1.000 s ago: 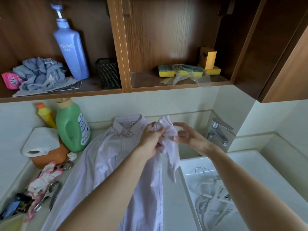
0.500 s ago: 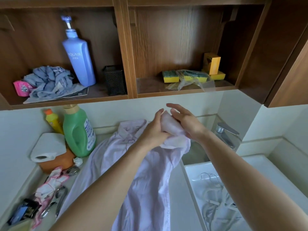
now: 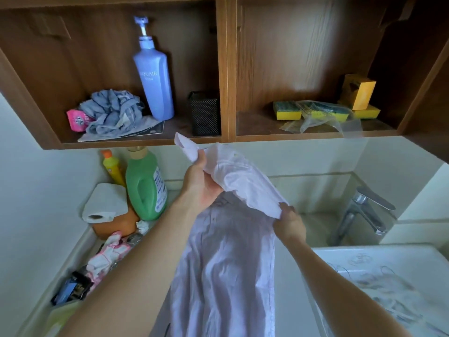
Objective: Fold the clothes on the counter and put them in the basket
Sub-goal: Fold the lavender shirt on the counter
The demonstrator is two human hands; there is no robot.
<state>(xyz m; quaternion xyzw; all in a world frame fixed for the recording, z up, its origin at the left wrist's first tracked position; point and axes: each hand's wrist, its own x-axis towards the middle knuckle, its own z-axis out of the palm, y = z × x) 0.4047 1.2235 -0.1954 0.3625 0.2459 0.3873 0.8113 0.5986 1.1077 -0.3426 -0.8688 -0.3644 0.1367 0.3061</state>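
Both hands held the shirt [image 3: 226, 276] up over the counter [image 3: 289, 290]. It hung between my forearms, and its lower end ran out of view at the bottom. My left forearm rose from the lower left with the wrist bent back and the palm turned toward me. My left hand [image 3: 200, 188] had its fingers curled behind a bunched upper part of the cloth. The thumb pressed on the front, and a loose corner stuck up above it. My right arm came in from the lower right. My right hand [image 3: 289, 223] sat lower than the left, its back to me, pinching a fold of fabric at the fingertips. Between the two grips the cloth ran in a slanting band, high on the left.

Beside my right forearm stood a white tub [image 3: 352, 250] with wire hangers in it. On the left of the counter lay a pink-and-white rag [image 3: 109, 251], then a paper roll [image 3: 104, 203], a green bottle [image 3: 144, 188] and a yellow bottle [image 3: 114, 167] by the wall. A tap [image 3: 362, 210] stood beyond my right hand. Above, the shelf [image 3: 145, 143] held a blue bottle [image 3: 153, 83], a grey cloth [image 3: 114, 113], a mesh cup [image 3: 205, 113] and sponges [image 3: 288, 110].
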